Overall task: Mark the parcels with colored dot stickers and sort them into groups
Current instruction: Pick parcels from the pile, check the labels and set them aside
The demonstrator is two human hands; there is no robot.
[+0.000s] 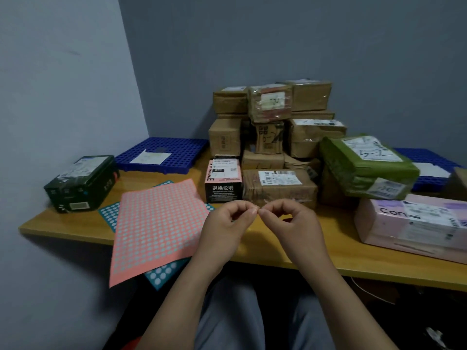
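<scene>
My left hand [228,218] and my right hand [290,218] meet fingertip to fingertip just above the table's front edge. Both pinch thumb against forefinger at one spot, on a dot sticker too small to make out. A pink sticker sheet [156,228] with pale dots lies to the left, hanging over the table edge. It lies on top of a teal sticker sheet [161,274]. Behind the hands lie a brown taped parcel [278,188] and a small pink and black box [223,180]. A stack of brown parcels [273,122] rises against the wall.
A dark green box [80,183] sits at the table's left end. A blue grid tray [161,155] with a paper lies behind it, another blue grid tray [429,168] at the far right. An olive-wrapped parcel [366,168] and a pink parcel [414,223] lie on the right. The wooden table [328,258] edge runs in front.
</scene>
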